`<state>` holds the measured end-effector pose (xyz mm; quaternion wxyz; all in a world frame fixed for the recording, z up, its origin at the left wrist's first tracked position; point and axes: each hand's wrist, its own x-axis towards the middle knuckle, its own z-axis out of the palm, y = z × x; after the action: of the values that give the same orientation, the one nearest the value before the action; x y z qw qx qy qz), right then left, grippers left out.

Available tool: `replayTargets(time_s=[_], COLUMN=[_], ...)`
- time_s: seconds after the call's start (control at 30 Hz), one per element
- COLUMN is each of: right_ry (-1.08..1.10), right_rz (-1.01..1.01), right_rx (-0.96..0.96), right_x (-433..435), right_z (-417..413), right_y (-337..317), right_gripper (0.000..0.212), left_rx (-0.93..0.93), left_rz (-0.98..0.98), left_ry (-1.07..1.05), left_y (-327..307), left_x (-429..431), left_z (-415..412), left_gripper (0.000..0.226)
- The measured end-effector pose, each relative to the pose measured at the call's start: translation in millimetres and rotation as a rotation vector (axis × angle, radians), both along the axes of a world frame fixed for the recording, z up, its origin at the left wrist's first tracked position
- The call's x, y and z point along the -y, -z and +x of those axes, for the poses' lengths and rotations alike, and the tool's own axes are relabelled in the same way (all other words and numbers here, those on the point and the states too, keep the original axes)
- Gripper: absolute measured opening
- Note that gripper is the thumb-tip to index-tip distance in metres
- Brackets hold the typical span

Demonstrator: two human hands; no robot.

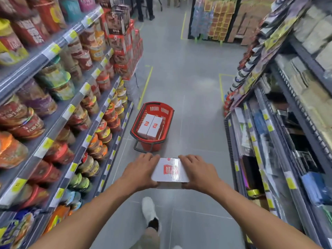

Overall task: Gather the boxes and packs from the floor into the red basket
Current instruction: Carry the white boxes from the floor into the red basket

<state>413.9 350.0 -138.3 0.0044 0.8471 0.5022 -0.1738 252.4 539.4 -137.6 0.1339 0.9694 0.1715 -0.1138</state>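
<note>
While left hand [139, 172] and right hand [199, 174] clasp a glossy white box [169, 170], slatted red basket [152, 139] ahead

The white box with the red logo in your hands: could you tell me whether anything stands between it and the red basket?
Nothing visible does. Only bare grey floor lies between the white cardboard box, gripped by the left hand and right hand, and the red plastic basket, where two similar boxes already lie.

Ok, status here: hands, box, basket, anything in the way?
Left hand and right hand grip opposite ends of a white cardboard box with red logo. Red plastic basket ahead on the floor, two matching white boxes inside. No obstacle visible between.
</note>
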Motion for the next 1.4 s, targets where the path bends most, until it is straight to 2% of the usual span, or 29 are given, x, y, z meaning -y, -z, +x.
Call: replayTargets(time_s=[0.33,0.6,0.8,1.07,1.4], right_ry=[0.034,0.083,0.024,0.011,0.077], right_rz=[-0.030,-0.020,-0.029,-0.044,-0.089], right_rx=[0.006,-0.037,-0.047,-0.065,0.008], right_x=[-139,-211,-270,-340,-452], right_z=[132,237,322,386,417], right_y=[14,29,46,60,91], right_gripper=[0.098,0.097,0.094,0.091,0.099], left_rx=[-0.047,-0.077,-0.169,-0.177,-0.136], left_rz=[-0.021,-0.008,0.061,0.070,0.135], left_ry=[0.003,0.051,0.021,-0.032,0.065], left_y=[24,40,48,59,89], left_x=[-134,-220,-264,-324,-426], left_z=[144,254,333,399,457], left_gripper=[0.094,0.099,0.101,0.104,0.110])
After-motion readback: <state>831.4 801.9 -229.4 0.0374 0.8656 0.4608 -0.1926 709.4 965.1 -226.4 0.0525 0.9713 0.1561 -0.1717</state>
